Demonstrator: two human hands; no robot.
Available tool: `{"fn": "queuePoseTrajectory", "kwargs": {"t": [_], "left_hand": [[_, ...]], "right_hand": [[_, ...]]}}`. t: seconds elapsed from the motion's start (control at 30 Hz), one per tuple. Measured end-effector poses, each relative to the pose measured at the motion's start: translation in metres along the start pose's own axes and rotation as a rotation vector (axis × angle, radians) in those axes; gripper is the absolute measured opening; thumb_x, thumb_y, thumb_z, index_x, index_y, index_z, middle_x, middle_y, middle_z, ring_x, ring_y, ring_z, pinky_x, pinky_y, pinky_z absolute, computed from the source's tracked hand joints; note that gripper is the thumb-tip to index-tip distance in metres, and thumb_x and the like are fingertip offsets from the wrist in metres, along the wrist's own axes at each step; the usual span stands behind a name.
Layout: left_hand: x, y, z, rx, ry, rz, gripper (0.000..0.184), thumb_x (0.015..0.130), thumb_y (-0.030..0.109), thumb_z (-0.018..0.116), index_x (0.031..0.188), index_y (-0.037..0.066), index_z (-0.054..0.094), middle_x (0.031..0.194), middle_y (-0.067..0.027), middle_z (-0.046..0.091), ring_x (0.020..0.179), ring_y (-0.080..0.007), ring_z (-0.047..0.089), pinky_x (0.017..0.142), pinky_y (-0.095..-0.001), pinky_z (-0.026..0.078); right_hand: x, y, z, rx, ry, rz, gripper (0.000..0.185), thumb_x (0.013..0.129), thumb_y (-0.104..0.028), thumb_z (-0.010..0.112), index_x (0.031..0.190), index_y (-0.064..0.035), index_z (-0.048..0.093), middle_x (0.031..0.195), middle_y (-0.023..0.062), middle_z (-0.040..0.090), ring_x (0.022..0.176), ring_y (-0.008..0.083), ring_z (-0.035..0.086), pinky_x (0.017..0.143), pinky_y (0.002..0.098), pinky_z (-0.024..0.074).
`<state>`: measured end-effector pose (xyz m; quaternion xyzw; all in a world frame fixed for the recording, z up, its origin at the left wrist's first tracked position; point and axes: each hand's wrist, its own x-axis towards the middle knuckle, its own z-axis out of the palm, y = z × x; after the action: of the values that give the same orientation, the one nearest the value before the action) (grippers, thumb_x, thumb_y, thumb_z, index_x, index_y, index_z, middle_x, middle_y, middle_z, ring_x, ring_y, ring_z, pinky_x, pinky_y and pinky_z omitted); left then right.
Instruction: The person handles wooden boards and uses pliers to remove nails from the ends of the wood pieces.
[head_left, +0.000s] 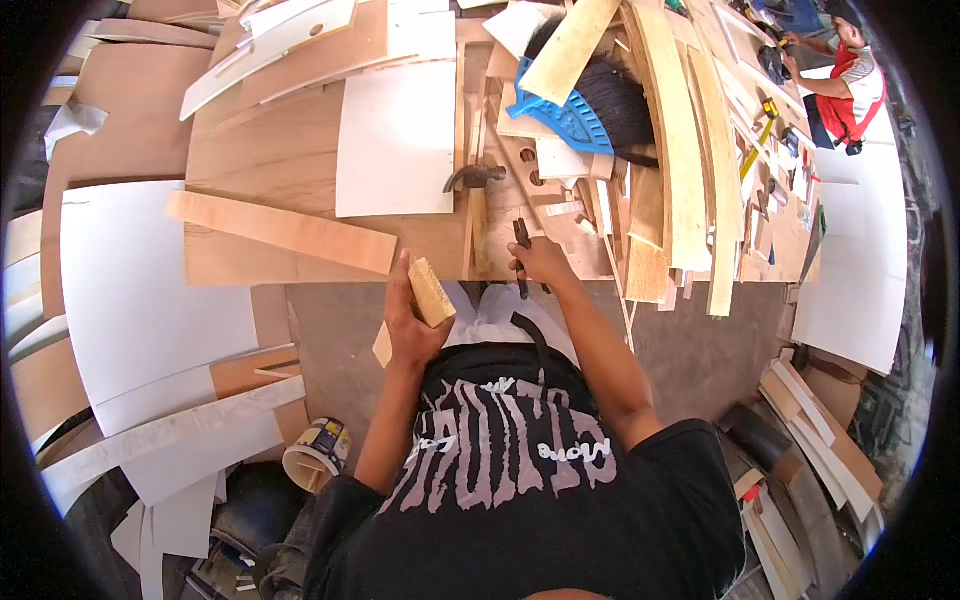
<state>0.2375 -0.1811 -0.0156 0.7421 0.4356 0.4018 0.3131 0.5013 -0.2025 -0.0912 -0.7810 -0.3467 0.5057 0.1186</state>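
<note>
Block (431, 292) at the counter's (260, 264) near edge sits clasped in the left grip (408, 325), apparently so its upper end is exposed, while the right grip (545, 262) clenches pliers (521, 235) and the hammer (479, 230) lies between, seemingly for easy reach.

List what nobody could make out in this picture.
All in the head view:
Wooden piece: middle, hidden by the left hand.
Pliers: gripped part, behind the right hand.
Blue dustpan: part, under a plank.
Bucket's label: wording, too small.
Long board: far end, cut by top edge.
</note>
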Motion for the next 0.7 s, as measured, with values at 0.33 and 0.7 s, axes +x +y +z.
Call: {"fn": "queuePoseTrajectory", "kwargs": {"t": [0.33,0.7], "left_hand": [[0.020,-0.003,-0.033,-0.081,-0.027,0.003,0.094,0.071,0.010,0.078,0.154,-0.002,0.036,0.106,-0.0185,0.059,0.096,-0.0342,0.061,0.087,-0.0405,0.051],[0.029,-0.003,-0.080,-0.036,0.166,0.092,0.103,0.069,0.020,0.087,0.155,-0.003,0.035,0.106,-0.0175,0.059,0.094,-0.0346,0.060,0.083,-0.0420,0.051]], "right_hand": [[-0.064,-0.014,-0.002,1.131,-0.379,-0.090,0.043,0.088,-0.008,0.059,0.126,0.0116,0.055,0.121,0.0229,0.065,0.075,0.0157,0.069,0.047,0.0222,0.0411],[-0.142,-0.066,0.036,1.423,-0.623,-0.131,0.070,0.084,-0.002,0.051,0.153,-0.0153,0.041,0.121,0.0207,0.061,0.088,0.0191,0.064,0.039,0.0167,0.0405]]}}
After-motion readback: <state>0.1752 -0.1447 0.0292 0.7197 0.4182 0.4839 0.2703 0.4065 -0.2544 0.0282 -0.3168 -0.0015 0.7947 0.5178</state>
